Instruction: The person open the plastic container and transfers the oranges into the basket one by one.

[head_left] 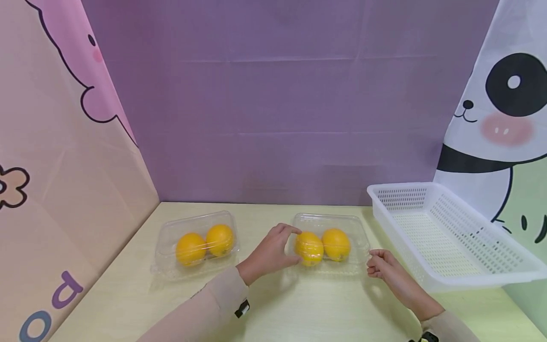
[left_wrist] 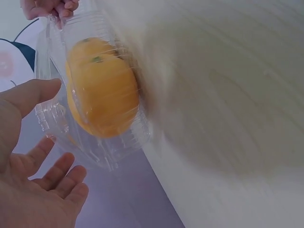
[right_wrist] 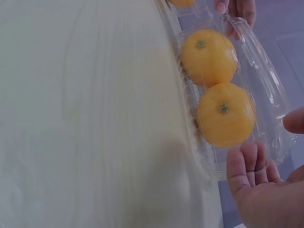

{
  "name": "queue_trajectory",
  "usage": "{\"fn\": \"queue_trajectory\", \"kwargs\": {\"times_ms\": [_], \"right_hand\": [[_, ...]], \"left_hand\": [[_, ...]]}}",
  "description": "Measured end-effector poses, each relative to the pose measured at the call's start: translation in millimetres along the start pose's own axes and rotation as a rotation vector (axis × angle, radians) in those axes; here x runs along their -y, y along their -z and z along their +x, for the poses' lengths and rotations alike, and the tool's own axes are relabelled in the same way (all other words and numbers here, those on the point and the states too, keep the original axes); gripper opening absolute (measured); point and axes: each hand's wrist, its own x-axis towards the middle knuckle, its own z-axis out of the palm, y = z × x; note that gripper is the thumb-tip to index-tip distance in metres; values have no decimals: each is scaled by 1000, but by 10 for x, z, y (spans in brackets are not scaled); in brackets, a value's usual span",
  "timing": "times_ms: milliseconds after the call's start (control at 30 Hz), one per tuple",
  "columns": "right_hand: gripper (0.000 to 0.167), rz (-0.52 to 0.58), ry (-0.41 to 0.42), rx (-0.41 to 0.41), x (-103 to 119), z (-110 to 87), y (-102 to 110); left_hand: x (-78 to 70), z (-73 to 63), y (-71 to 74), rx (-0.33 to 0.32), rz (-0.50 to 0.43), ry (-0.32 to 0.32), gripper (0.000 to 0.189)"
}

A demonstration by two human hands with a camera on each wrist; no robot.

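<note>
Two hands are closing in on a clear clamshell box [head_left: 329, 244] lying on the pale table [head_left: 299, 313], just in front of the person. The left hand [head_left: 269, 254] is curving loosely over the box's left end, thumb and fingertips touching or all but touching the plastic; the left wrist view is showing its palm spread and not yet clasping. The right hand [head_left: 382, 266] is sitting at the box's right edge with fingers loosely curled, touching or just short of the rim; whether it is pinching the plastic cannot be told.

The risk, as it looks from here, is lying in the thin, slick shell: a squeeze at only one end could be buckling it or popping the lid, and a tilted lift could be sending the fruit rolling out across the table.

Counted: two oranges [right_wrist: 216, 85] are sitting side by side inside this box. A second clamshell box [head_left: 194, 247], also holding two oranges, is resting to the left, well apart from the hands. One white perforated basket [head_left: 448, 237] is standing to the right, near the first box. Behind everything, a purple backdrop [head_left: 278, 104] is hanging.
</note>
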Motion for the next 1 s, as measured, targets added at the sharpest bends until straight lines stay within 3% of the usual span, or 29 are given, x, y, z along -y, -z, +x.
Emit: {"fn": "queue_trajectory", "kwargs": {"times_ms": [633,1000], "right_hand": [[44,-134,38,-61,-45,15,-12],[52,-143,60,-59,-21,12,-16]], "left_hand": [[2,117,135,8,-77,1,59],[21,205,244,15,-206,10,59]]}}
